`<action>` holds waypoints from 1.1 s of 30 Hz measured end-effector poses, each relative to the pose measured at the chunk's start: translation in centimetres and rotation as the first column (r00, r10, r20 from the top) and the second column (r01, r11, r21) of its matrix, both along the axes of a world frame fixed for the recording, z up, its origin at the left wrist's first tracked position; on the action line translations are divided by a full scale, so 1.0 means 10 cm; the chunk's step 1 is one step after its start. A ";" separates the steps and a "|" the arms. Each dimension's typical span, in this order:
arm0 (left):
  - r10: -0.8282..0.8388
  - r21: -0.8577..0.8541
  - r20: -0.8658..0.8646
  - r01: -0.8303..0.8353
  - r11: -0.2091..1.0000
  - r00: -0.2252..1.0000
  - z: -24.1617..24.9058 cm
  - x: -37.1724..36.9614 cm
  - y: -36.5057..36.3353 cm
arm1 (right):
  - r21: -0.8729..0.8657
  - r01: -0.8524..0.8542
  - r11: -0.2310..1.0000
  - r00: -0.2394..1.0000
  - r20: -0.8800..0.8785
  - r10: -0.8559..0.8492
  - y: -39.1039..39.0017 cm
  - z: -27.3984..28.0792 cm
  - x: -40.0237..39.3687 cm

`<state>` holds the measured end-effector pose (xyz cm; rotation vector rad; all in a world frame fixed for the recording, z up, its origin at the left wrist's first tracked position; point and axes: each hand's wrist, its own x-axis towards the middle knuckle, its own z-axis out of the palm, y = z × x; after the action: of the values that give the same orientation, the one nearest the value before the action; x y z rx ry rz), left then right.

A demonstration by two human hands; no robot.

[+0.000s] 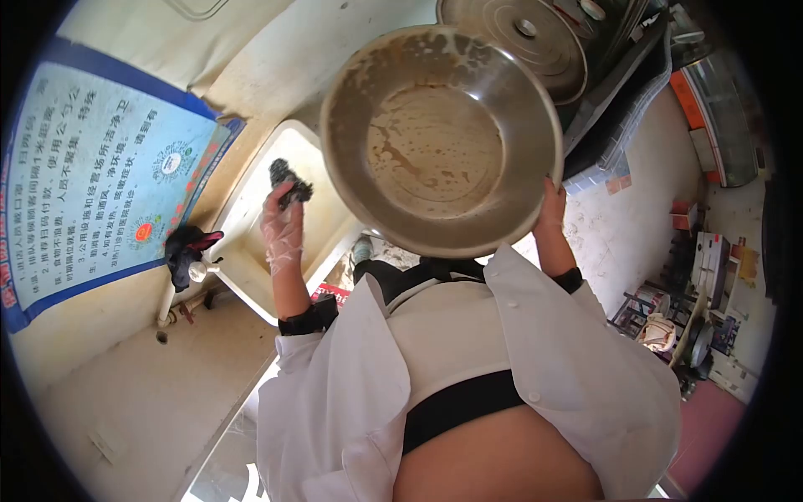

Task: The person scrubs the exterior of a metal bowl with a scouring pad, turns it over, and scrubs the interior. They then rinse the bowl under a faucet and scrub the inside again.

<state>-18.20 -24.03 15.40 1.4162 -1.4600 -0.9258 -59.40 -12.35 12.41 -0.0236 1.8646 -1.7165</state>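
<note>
The room had pale walls and a light floor (pixel 615 238), with a blue-bordered poster (pixel 109 180) of printed text at the left and crowded shelves (pixel 669 326) at the far right. A white sink (pixel 251 238) stood against the wall beside the poster, and a dark cloth (pixel 182 255) hung by the pale tap (pixel 198 271) near its corner.

The person, in an open white coat (pixel 360 368), held a large round metal basin (pixel 435 142) up in front of the body, just beside the sink, its inside facing the camera. Brownish wet streaks marked its bottom. The right hand (pixel 549 209) gripped the basin's rim, its fingers partly hidden. The left hand (pixel 283 224), in a thin clear glove, was apart from the basin, its fingers closed around a dark scouring pad (pixel 289 182) over the sink. A round metal lid (pixel 548 46) lay beyond the basin.
</note>
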 end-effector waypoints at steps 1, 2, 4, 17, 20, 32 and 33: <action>-0.039 -0.043 -0.033 0.038 0.998 0.999 0.00 -0.18 -0.01 | -0.008 0.002 1.000 1.000 0.014 -0.002 -0.05 -0.03 -0.05; -0.083 -0.067 0.044 0.086 0.994 0.996 0.10 -0.37 -0.03 | -0.022 -0.006 1.000 0.993 -0.122 0.003 -0.10 -0.07 -0.10; -0.173 -0.083 0.103 0.181 0.980 0.980 0.30 -0.79 -0.01 | -0.024 -0.020 1.000 0.955 -0.297 0.012 -0.16 0.00 -0.11; -0.599 -0.175 0.076 0.602 0.779 0.797 0.21 -2.03 0.18 | -0.008 -0.886 0.464 0.438 -0.342 0.831 -0.43 0.70 0.24; -0.683 0.017 0.165 0.691 0.723 0.711 0.41 -1.91 0.22 | -0.158 -0.880 0.448 0.438 0.094 0.894 -0.46 0.54 0.44; 0.096 -0.127 0.413 -0.047 0.991 0.906 -0.02 -1.05 -0.16 | 0.954 0.125 -0.271 -0.415 0.299 0.859 -1.04 0.59 -0.21; 0.096 -0.128 0.414 -0.047 0.991 0.905 -0.05 -1.04 -0.16 | 0.955 0.124 -0.271 -0.416 0.298 0.859 -1.03 0.54 -0.21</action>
<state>-28.60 -25.67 14.88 1.6374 -1.7289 -0.4948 -61.53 -22.63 17.79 -1.9313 1.8835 0.9850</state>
